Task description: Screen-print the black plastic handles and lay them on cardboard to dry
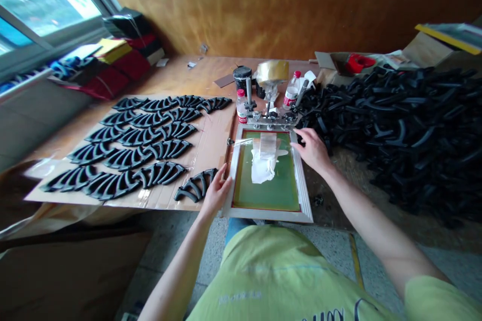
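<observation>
My left hand (216, 191) is at the right end of a curved black plastic piece (196, 185), which lies on a cardboard sheet (216, 133) next to a screen-printing frame (267, 215). The hand touches the piece, but I cannot tell if it grips it. My right hand (312, 149) rests on the frame's right rail, its fingers apart. The frame's green mesh (267, 193) carries a smear of white ink (261, 170) and a strip of clear tape (267, 144). A metal hinge clamp (269, 119) holds the frame's far end.
Several rows of black pieces (128, 150) lie on the cardboard. A large heap of them (391, 125) fills the right side. Behind the clamp stand plastic bottles (291, 90), a dark can (242, 79) and a tape roll (273, 71). Stacked goods (113, 62) sit beneath the window.
</observation>
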### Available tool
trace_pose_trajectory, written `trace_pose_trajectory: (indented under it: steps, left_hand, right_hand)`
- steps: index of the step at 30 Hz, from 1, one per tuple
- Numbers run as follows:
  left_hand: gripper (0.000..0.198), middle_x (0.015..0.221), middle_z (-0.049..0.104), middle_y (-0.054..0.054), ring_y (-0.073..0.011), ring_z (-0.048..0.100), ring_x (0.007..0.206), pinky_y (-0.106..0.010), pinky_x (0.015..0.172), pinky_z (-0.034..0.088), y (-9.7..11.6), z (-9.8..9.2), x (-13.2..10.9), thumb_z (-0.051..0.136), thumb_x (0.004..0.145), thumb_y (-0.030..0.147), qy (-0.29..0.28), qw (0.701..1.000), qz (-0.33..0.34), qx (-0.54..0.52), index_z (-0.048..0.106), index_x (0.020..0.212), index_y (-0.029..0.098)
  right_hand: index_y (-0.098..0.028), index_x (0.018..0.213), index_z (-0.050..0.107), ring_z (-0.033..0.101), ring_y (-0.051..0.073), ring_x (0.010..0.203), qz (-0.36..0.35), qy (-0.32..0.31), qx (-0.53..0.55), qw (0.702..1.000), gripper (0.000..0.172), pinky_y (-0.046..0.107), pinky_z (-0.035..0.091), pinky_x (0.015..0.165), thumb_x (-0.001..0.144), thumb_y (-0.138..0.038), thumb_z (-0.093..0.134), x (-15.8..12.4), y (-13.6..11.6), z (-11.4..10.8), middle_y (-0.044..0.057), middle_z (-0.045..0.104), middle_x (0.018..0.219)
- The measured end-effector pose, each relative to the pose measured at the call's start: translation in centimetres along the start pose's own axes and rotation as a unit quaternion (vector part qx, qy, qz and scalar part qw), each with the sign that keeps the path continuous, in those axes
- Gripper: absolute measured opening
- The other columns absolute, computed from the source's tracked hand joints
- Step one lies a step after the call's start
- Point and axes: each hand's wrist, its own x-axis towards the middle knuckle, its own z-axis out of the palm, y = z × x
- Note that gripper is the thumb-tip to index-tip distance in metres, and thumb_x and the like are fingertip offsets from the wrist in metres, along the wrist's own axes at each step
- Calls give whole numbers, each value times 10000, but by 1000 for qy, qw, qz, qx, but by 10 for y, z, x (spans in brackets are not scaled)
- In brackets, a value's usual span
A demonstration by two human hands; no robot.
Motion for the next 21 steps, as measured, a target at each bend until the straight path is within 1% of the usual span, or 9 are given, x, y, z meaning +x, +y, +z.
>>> trace_pose_trajectory:
  steps: [2, 3, 7, 9, 12, 14, 16, 18, 21]
  left_hand:
    - [806, 772, 703, -18, -170, 649, 651, -253, 590, 508, -23, 6, 6, 669, 796, 547, 1, 1000, -16, 15, 449, 1490, 200]
    - [802, 787, 707, -22, -175, 654, 665, -258, 601, 511, -31, 8, 9, 665, 802, 534, 4, 999, -20, 28, 438, 1498, 207]
    - [745, 819, 716, -43, -201, 668, 717, -276, 632, 513, -44, 8, 17, 638, 821, 535, 3, 998, -22, 64, 485, 1468, 199]
    - [706, 839, 718, -49, -207, 673, 749, -276, 653, 511, -46, 6, 17, 611, 834, 553, -9, 997, -21, 72, 526, 1432, 189]
    - [668, 866, 712, -49, -202, 669, 775, -269, 678, 501, -48, 5, 18, 572, 850, 585, -15, 996, -21, 89, 568, 1388, 189]
    - [660, 867, 708, -46, -196, 662, 765, -268, 681, 496, -50, 5, 18, 557, 853, 601, -10, 994, -23, 103, 579, 1376, 199]
    - [656, 874, 709, -49, -195, 659, 768, -270, 692, 494, -52, 5, 18, 548, 855, 613, -7, 993, -25, 112, 588, 1365, 202]
    - [652, 888, 711, -55, -195, 657, 784, -271, 707, 493, -53, 5, 18, 541, 857, 621, -6, 993, -22, 114, 598, 1350, 198]
    - [643, 888, 710, -56, -188, 650, 775, -265, 696, 490, -51, 5, 17, 543, 853, 625, -7, 994, -20, 108, 612, 1327, 195]
  right_hand:
    - [-170, 1381, 523, 576, 270, 1167, -52, -21, -7, 998, 600, 359, 511, 935, 836, -325, 719, 16, -29, 5, 153, 521, 1359]
    - [-165, 1354, 533, 560, 288, 1187, -72, -48, -20, 996, 597, 377, 509, 936, 816, -318, 742, 22, -44, 10, 159, 535, 1334]
    - [-159, 1093, 630, 646, 265, 942, -92, -184, -62, 977, 259, 346, 518, 774, 862, -265, 675, 14, -81, 30, 114, 678, 1006]
    - [-161, 1030, 638, 657, 233, 845, -118, -221, -65, 966, 141, 314, 498, 709, 909, -202, 578, -5, -84, 35, 97, 695, 941]
    - [-147, 1009, 649, 655, 202, 848, -205, -240, -65, 947, 228, 281, 467, 680, 923, -76, 450, -40, -77, 33, 101, 700, 976]
    - [-143, 1024, 655, 652, 189, 866, -263, -250, -51, 931, 253, 268, 455, 681, 920, -59, 440, -54, -69, 28, 99, 705, 1006]
    - [-160, 1020, 663, 649, 177, 860, -300, -264, -29, 916, 235, 260, 446, 679, 907, -71, 477, -55, -61, 22, 78, 713, 1013]
    - [-186, 972, 671, 648, 170, 833, -301, -272, -11, 914, 186, 256, 437, 669, 889, -101, 527, -46, -57, 19, 45, 719, 970]
    - [-194, 957, 678, 648, 183, 870, -249, -221, -2, 943, 151, 266, 445, 699, 886, -141, 557, -34, -57, 26, 43, 719, 951]
